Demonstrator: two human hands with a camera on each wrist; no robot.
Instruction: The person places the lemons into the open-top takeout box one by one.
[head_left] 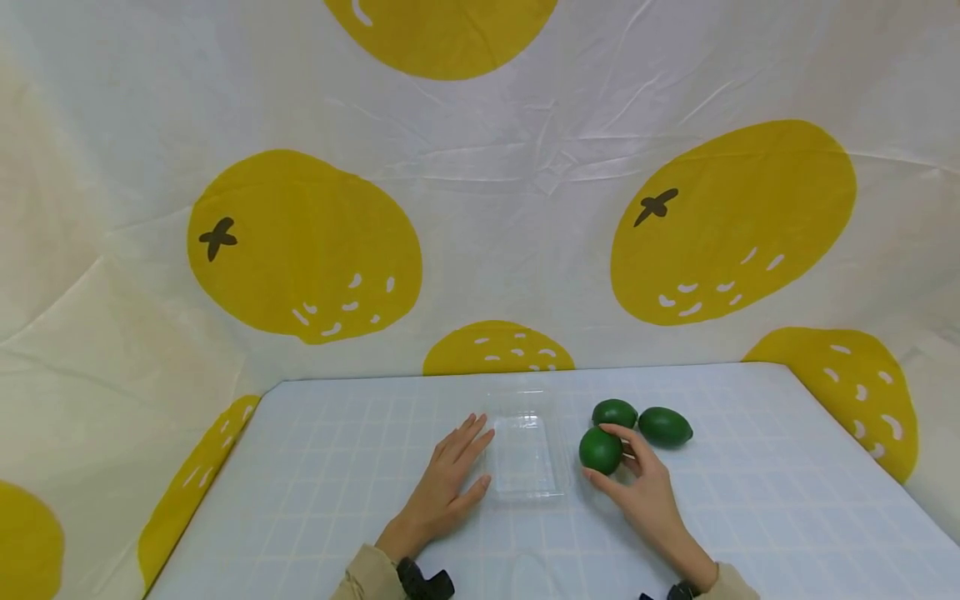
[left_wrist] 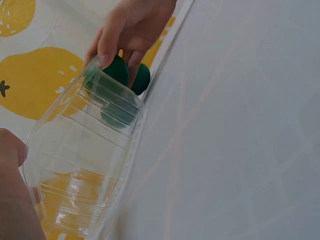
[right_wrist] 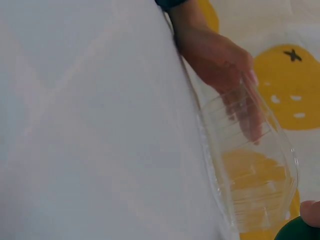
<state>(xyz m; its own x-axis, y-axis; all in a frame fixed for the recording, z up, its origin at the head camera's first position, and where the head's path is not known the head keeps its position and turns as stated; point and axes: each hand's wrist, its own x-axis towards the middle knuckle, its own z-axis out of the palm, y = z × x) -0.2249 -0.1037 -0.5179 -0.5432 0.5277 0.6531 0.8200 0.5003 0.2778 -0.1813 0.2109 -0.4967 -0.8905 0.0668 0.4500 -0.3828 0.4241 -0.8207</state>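
Observation:
A clear plastic tray (head_left: 525, 457) lies on the white checked table (head_left: 337, 467). My left hand (head_left: 480, 457) rests flat beside it, its straight fingers touching the tray's left edge. My right hand (head_left: 597, 452) curls its thumb and index finger round a green lime (head_left: 600, 444) just right of the tray. Two more limes (head_left: 615, 412) (head_left: 665, 426) lie behind it. The left wrist view looks through the tray (left_wrist: 85, 165) at the right hand (left_wrist: 130, 30) on the lime (left_wrist: 117, 70). In the right wrist view the left hand (right_wrist: 220, 60) touches the tray (right_wrist: 250, 165).
A white cloth printed with big yellow fruit (head_left: 300, 246) hangs behind and to both sides of the table. The table's back edge runs just past the limes. Bare tabletop stretches left of the left hand and right of the limes.

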